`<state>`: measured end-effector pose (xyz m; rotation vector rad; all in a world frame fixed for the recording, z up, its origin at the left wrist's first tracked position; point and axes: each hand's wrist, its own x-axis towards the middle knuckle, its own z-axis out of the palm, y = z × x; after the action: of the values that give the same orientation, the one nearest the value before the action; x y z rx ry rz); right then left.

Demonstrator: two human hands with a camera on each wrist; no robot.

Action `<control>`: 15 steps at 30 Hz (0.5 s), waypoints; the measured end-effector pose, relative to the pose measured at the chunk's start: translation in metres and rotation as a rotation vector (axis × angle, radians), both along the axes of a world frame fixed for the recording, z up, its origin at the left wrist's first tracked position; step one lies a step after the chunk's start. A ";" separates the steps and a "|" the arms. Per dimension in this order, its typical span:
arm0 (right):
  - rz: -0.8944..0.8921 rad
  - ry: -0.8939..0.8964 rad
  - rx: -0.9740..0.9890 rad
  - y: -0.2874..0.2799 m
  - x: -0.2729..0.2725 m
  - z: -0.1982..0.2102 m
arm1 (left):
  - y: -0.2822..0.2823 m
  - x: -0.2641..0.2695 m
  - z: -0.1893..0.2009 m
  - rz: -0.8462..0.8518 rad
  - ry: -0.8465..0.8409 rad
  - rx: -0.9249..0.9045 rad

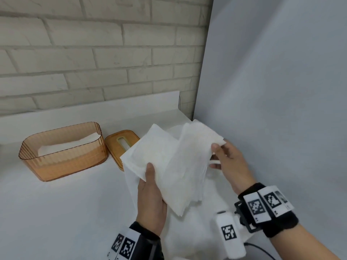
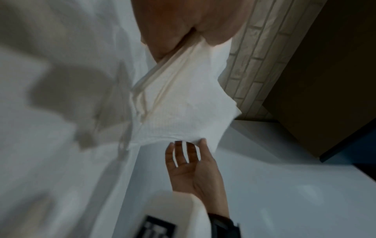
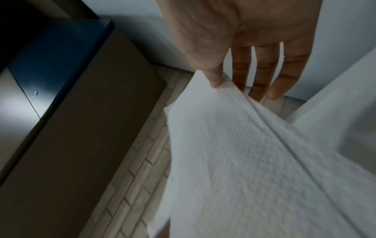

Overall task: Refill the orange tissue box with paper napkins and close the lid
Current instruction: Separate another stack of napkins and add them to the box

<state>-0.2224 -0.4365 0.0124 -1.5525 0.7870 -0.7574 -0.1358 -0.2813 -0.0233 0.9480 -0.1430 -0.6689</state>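
Stack of white paper napkins (image 1: 169, 166): held up between both hands above the white counter (image 1: 65, 203), fanned into two overlapping bundles. Left hand (image 1: 151, 199): gripping the near lower bundle, thumb (image 1: 150, 171) laid across its top face, remaining fingers hidden beneath the paper. Right hand (image 1: 230, 164): pinching the far corner of the upper bundle between thumb and forefinger; in the right wrist view, other fingers (image 3: 262, 69) straight and slightly apart behind the sheet. Napkins' embossed texture (image 3: 234, 145) plain in the right wrist view. Orange tissue box (image 1: 63, 152): translucent, ribbed, standing open on the counter well to the left of the left hand, a few white napkins (image 1: 69, 145) lying low inside. Orange lid (image 1: 122, 145): off the box, resting just beside its right end, slotted opening facing up, near corner hidden behind the held stack. More white paper (image 1: 187, 231): lying on the counter below and between the hands. Wrist bands with black-and-white markers (image 1: 262, 203): on both wrists. Pale brick wall (image 1: 93, 53): beyond the box. Plain grey panel (image 1: 281, 72): to the right of the right hand.
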 end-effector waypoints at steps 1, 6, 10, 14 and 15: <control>0.037 -0.022 -0.025 -0.005 0.000 0.007 | 0.003 0.004 0.000 -0.012 0.002 0.008; 0.408 0.112 -0.191 -0.018 0.005 0.045 | 0.014 0.029 0.000 -0.216 0.008 0.173; 0.578 0.509 -0.637 -0.008 0.031 0.046 | 0.014 0.028 0.005 -0.319 -0.037 0.243; 0.556 0.630 -0.776 -0.002 0.051 0.033 | 0.017 0.024 0.007 -0.348 -0.052 0.204; 0.549 0.645 -0.764 -0.001 0.053 0.034 | 0.018 0.024 0.007 -0.342 -0.045 0.188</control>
<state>-0.1691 -0.4377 0.0465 -2.6314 0.4710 -0.1108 -0.1117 -0.2632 -0.0163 1.1318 -0.2902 -0.9891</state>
